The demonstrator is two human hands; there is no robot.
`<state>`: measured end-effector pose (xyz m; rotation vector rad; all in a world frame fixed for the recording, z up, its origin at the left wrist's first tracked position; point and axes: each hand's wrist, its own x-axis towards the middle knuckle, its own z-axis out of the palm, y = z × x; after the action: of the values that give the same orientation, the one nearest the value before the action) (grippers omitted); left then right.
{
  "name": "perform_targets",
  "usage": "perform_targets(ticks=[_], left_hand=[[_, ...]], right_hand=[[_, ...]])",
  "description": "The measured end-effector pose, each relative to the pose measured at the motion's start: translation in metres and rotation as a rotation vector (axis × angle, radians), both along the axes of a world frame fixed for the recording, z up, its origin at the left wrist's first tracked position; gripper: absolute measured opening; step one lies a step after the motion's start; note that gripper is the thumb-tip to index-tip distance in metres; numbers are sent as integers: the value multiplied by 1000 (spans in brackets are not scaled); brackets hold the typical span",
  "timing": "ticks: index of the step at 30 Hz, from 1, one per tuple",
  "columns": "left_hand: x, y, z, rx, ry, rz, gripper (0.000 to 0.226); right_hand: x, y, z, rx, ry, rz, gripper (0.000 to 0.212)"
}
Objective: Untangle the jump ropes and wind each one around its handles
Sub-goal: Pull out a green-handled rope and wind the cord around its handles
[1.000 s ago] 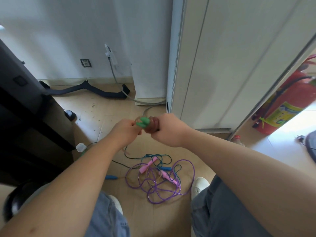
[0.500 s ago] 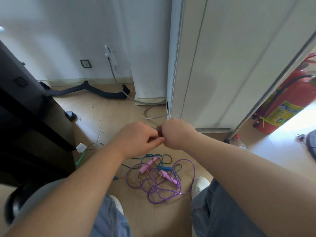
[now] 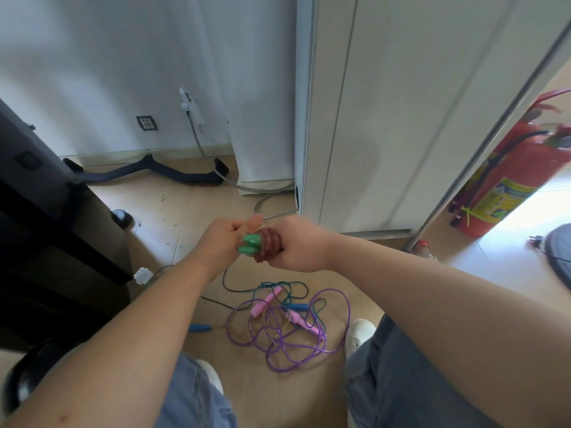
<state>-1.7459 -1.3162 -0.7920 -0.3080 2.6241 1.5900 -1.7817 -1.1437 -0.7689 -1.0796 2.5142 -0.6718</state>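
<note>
Uncovered: green handles (image 3: 251, 244) | between left hand (image 3: 221, 244) and right hand (image 3: 301, 246) | red rope (image 3: 270, 249) coiled

**Arms.** The left forearm (image 3: 133, 329) and the right forearm (image 3: 411, 291) are bare along their whole visible length, from the lower frame edge to the wrist. The left hand (image 3: 221, 242) and the right hand (image 3: 298, 245) are also bare.

**Legs.** Both legs are covered by blue-grey denim trousers. The left trouser leg (image 3: 197, 400) and the right trouser leg (image 3: 401, 384) show soft folds in the cloth.

**Feet.** Each foot wears a white shoe with a rounded toe. The right shoe (image 3: 358, 333) shows its toe cap and part of its side. The left shoe (image 3: 213, 374) is mostly hidden by the trouser leg.
</note>
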Motion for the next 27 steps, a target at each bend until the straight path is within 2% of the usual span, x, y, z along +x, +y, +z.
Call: perform_targets(ticks=[3, 4, 6, 8, 12, 14, 18, 20, 22, 25, 27], left_hand=[[0, 15, 0, 176, -59, 169, 19], [0, 18, 2, 192, -14, 176, 18], [2, 22, 7, 229, 59, 120, 18], [4, 25, 8, 236, 56, 92, 19], [7, 28, 3, 245, -20, 93, 17], [7, 29, 6, 344, -61, 109, 16], [6, 31, 11, 603, -119, 214, 24], [6, 28, 11, 609, -118, 262, 29], [5, 25, 10, 575, -98, 304, 27], [6, 19, 12, 496, -34, 297, 19], [8, 16, 15, 402, 14, 271, 15]], right_hand=[[-5, 1, 0, -81, -65, -158, 7], [-7, 2, 0, -122, -79, -216, 2], [-11, 4, 2, -194, -98, -328, 13], [-16, 6, -1, -157, -76, -376, 14], [-19, 6, -13, 21, 76, -388, 16], [-16, 5, -15, 82, 168, -388, 13], [-9, 3, -14, 158, 448, -314, 19], [-8, 0, -17, 159, 534, -243, 21], [-6, 0, -19, 137, 534, -177, 35], [-3, 2, -18, 122, 415, -122, 69], [-4, 2, -13, 49, 306, -143, 71]])
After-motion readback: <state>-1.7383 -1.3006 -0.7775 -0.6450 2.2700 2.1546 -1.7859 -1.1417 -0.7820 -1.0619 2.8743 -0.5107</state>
